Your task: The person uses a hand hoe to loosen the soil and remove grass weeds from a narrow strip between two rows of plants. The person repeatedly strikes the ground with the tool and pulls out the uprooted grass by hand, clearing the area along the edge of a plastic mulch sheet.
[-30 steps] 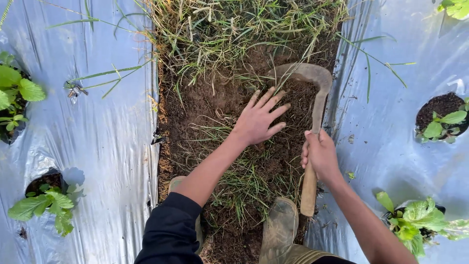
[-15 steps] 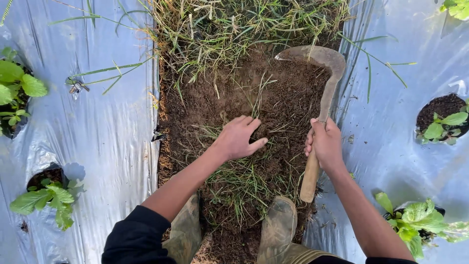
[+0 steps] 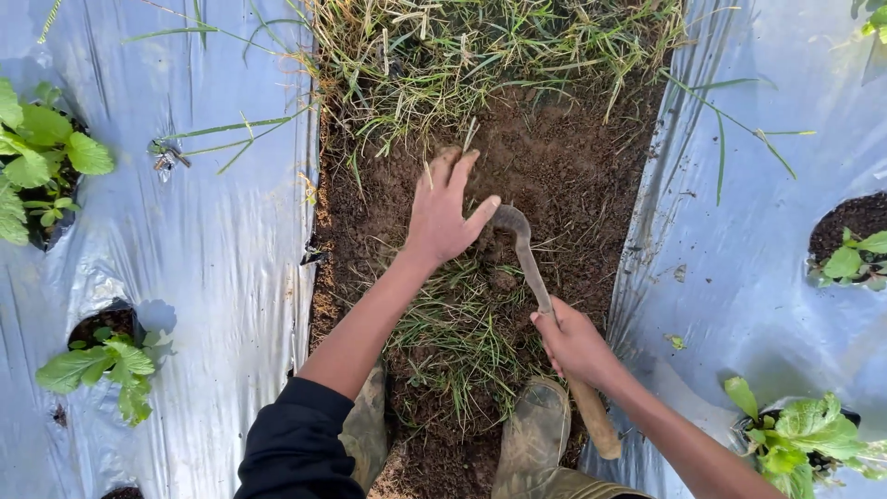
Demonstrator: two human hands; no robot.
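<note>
sickle blade tip [image 3: 504, 220] — behind left hand [image 3: 443, 217]

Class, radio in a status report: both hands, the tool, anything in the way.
Left hand flat on the soil, fingers spread. Right hand shut on the sickle, blade tip at the left thumb. Cut grass lies between the boots.

We see an outdoor farm field: a soil furrow [image 3: 554, 176] with grass [image 3: 480, 55] runs between beds covered by silver plastic mulch [image 3: 222, 277], where young leafy plants [image 3: 102, 365] grow through holes.
</note>
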